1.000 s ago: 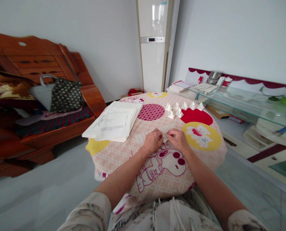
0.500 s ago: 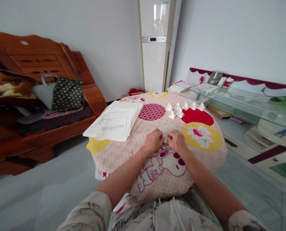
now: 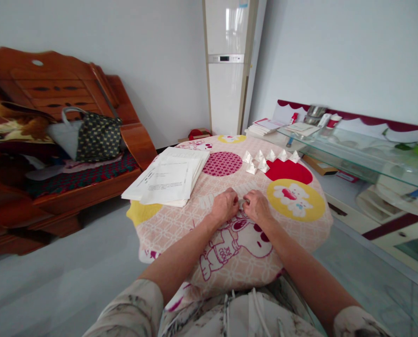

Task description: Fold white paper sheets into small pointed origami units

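Note:
Close together over the middle of the table, my left hand and my right hand have their fingers curled into a pinch. Between the fingertips shows a small piece of white paper, mostly hidden by the fingers. Beyond my hands stand several small folded paper shapes, white and pointed, grouped partly on the red patch of the cloth. To the left of my left hand lies a stack of printed paper sheets.
A patterned cloth covers the round table. On the left is a wooden sofa with a dark patterned bag. At right runs a glass-topped cabinet bearing assorted items. A tall white air conditioner stands behind.
My right hand has shifted slightly left, closer to my left hand. My left hand and the folded shapes stay where they were.

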`<state>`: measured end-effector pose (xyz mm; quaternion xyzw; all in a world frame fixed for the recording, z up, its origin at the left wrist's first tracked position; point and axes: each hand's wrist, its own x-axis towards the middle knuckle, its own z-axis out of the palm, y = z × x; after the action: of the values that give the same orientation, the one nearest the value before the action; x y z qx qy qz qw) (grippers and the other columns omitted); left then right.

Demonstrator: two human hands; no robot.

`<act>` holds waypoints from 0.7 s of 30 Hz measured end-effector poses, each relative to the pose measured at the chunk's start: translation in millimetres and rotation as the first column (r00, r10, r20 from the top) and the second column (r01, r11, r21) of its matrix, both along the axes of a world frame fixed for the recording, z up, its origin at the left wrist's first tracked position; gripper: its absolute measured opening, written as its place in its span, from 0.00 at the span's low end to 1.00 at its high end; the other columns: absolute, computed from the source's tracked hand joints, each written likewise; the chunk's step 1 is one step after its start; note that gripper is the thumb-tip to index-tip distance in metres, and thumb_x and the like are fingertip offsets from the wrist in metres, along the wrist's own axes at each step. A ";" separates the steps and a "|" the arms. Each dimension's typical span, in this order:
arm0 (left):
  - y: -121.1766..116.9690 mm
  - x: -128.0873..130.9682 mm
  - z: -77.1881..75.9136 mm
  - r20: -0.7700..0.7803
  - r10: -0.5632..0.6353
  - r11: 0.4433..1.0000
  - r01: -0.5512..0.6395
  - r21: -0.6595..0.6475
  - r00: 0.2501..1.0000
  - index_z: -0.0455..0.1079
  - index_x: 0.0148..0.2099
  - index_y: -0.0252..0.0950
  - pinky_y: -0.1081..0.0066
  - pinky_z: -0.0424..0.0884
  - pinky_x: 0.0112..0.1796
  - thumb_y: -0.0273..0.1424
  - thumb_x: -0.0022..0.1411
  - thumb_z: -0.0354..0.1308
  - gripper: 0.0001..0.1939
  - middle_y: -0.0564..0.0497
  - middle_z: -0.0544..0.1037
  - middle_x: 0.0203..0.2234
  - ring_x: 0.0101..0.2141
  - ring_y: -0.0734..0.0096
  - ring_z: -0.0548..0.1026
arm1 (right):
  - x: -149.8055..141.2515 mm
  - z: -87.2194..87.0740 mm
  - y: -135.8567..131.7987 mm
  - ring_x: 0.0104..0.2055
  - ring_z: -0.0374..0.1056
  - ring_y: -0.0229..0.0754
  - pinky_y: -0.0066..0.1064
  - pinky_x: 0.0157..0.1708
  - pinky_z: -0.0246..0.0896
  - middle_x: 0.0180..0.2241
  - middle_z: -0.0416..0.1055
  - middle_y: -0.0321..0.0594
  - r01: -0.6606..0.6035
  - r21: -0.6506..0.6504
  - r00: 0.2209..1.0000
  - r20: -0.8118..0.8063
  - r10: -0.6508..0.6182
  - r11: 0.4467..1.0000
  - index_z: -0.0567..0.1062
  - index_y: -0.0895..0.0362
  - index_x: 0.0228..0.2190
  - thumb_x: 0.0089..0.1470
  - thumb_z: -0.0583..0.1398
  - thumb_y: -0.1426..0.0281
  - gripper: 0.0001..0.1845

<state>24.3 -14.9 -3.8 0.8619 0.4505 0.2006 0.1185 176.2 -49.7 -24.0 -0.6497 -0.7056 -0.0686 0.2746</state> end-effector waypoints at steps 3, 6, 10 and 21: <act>-0.5 0.3 0.8 -0.010 0.000 1.000 0.000 -0.005 1.000 0.76 0.36 0.35 0.71 0.70 0.37 0.27 0.61 0.55 0.07 0.47 0.78 0.39 0.36 0.66 0.77 | -2.8 -1.7 0.9 0.35 0.67 0.49 0.38 0.39 0.62 0.28 0.73 0.49 0.027 0.015 0.999 0.027 -0.028 1.000 0.76 0.56 0.22 0.47 0.61 0.78 0.07; -0.6 0.6 0.9 -0.012 0.005 1.000 -0.005 -0.011 1.000 0.76 0.36 0.36 0.71 0.70 0.37 0.27 0.62 0.55 0.08 0.47 0.78 0.39 0.36 0.66 0.77 | -5.7 -2.3 1.7 0.36 0.68 0.50 0.39 0.40 0.62 0.29 0.73 0.51 0.021 0.039 0.999 0.043 -0.023 0.999 0.76 0.56 0.22 0.47 0.61 0.78 0.07; -0.5 0.3 0.7 -0.008 0.008 1.000 -0.008 -0.021 1.000 0.76 0.37 0.36 0.71 0.70 0.38 0.28 0.63 0.55 0.08 0.47 0.77 0.39 0.37 0.66 0.77 | -3.3 -0.6 2.4 0.37 0.69 0.49 0.38 0.41 0.64 0.29 0.74 0.48 -0.009 0.036 1.000 -0.029 0.011 0.999 0.77 0.56 0.23 0.45 0.62 0.78 0.06; -0.7 -3.8 -0.2 0.103 -0.041 0.999 0.044 -0.020 0.994 0.73 0.46 0.38 0.70 0.71 0.43 0.27 0.58 0.58 0.12 0.49 0.76 0.43 0.41 0.66 0.76 | 22.2 5.8 0.8 0.39 0.76 0.47 0.36 0.40 0.69 0.35 0.81 0.44 -0.113 0.132 0.740 -0.651 0.172 0.985 0.80 0.56 0.31 0.50 0.57 0.70 0.11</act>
<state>20.4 -15.7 -4.0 0.8585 0.4275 0.2367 0.1554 198.4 -48.9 -18.2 -0.5640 -0.6075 0.1568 0.5370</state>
